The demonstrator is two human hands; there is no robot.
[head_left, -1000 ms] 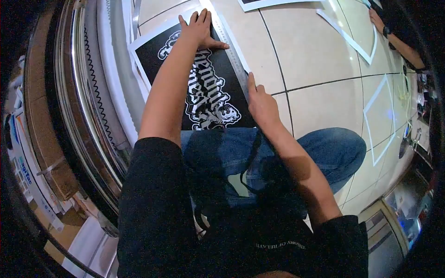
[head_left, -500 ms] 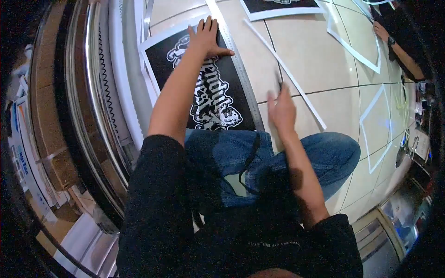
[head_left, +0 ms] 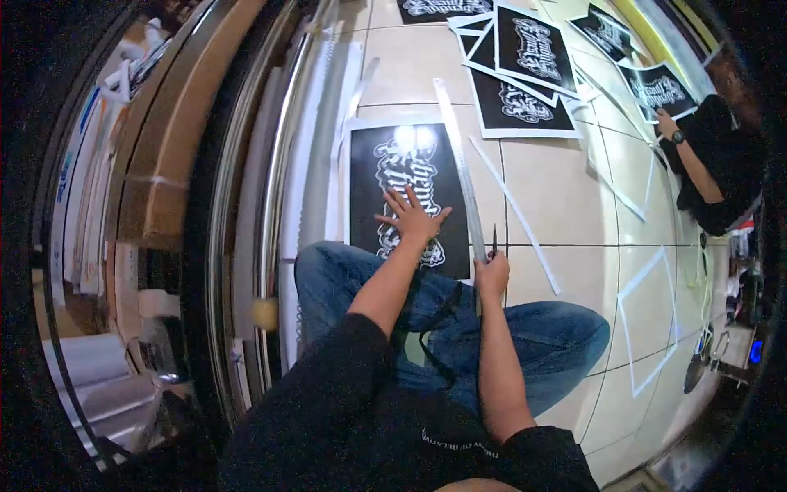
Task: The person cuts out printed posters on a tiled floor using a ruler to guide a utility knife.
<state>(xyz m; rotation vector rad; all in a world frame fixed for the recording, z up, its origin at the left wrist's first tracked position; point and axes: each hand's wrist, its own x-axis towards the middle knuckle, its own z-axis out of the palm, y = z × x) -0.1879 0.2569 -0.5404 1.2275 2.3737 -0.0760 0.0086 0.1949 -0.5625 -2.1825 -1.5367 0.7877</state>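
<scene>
Near the middle of the frame, a black rectangular print with white ornate lettering lies flat on the tiled floor, white margin showing along its top. The bare left hand has shifted down onto the lower part of the lettering, palm down and fingers spread wide, and no longer presses the long silvery metal ruler. That ruler lies along the print's right side, and the bare right hand has come back to its lower end, fingers closed around a slim, dark, pointed tool; they seem to grip the ruler too. A narrow white strip lies apart, right of the ruler, so that side looks already trimmed, and the ruler seems freed from its cutting position. At upper right, another person's hand is beside a separate black-and-white print.
</scene>
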